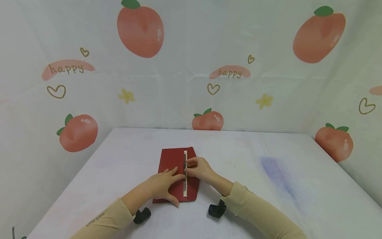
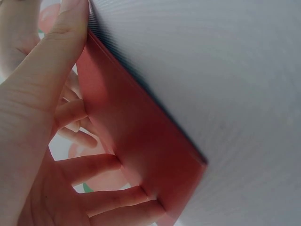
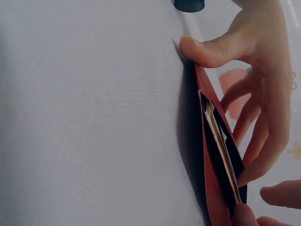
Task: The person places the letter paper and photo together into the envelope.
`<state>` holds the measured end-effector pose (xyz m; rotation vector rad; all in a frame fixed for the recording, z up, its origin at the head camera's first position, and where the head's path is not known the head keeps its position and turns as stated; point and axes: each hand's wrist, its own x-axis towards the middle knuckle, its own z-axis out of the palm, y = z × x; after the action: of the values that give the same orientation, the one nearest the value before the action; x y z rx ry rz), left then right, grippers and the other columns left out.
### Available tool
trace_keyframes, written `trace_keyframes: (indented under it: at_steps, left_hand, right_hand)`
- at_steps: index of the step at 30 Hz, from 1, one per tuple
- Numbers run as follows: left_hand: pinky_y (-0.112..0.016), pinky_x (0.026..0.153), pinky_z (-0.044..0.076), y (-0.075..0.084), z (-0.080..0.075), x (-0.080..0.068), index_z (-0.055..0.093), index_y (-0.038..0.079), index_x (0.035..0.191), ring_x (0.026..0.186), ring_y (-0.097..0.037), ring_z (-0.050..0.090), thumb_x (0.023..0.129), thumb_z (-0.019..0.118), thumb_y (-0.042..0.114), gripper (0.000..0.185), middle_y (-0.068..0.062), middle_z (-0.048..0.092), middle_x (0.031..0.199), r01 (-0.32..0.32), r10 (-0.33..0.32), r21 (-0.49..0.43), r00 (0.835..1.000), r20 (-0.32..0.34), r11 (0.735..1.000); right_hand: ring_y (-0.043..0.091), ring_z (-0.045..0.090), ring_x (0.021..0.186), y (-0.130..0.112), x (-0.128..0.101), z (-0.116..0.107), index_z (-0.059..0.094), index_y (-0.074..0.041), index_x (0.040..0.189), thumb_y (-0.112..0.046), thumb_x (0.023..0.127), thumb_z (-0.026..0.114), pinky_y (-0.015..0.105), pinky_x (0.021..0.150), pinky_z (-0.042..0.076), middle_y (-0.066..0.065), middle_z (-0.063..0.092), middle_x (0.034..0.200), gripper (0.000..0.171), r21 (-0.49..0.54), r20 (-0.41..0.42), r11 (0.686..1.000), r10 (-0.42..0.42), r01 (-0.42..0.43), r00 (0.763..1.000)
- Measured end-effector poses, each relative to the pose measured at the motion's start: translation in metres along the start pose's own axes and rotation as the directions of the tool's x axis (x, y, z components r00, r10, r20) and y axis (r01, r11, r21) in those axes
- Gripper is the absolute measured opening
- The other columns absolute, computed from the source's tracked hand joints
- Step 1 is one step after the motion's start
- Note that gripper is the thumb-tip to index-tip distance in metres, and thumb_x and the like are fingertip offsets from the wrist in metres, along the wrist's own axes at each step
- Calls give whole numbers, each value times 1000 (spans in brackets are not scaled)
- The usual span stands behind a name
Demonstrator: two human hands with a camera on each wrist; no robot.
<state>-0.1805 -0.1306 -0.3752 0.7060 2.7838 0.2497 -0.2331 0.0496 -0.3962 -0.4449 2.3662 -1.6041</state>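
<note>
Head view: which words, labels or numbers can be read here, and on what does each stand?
"happy": backdrop cloth, on the left pink smear.
"happy": same cloth, on the middle pink smear.
Left sleeve: small dark print, too blurred to read.
Red envelope: no text visible.

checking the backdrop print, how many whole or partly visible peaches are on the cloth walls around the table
6 in the head view: top centre peach, top right peach, left peach, centre peach behind the white table, right peach, and a sliver at the right edge. Others may lie outside the frame.
</note>
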Motion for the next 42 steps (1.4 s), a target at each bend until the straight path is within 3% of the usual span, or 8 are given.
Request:
trace_keyframes:
  at_steps: [24, 42]
  left_hand:
    - [-59, 93, 45, -2, 2, 0, 45, 24, 135, 129, -50, 40, 61, 76, 62, 89, -17, 35, 149, -11, 11, -3, 1000, -3, 1000]
    - [-60, 92, 45, -4, 2, 1, 45, 24, 135, 128, -52, 39, 59, 76, 61, 90, -19, 35, 148, -23, 23, -15, 1000, -15, 1000]
  right_hand:
    - [17, 66, 90, 0, 3, 2, 52, 9, 121, -1, 84, 64, 33, 76, 57, 25, 60, 114, 40, 105, 30, 993, 53, -56, 998]
    - [13, 65, 86, -1, 5, 1, 51, 6, 123, -2, 84, 65, 33, 78, 57, 23, 61, 111, 42, 125, 54, 988, 86, -93, 995]
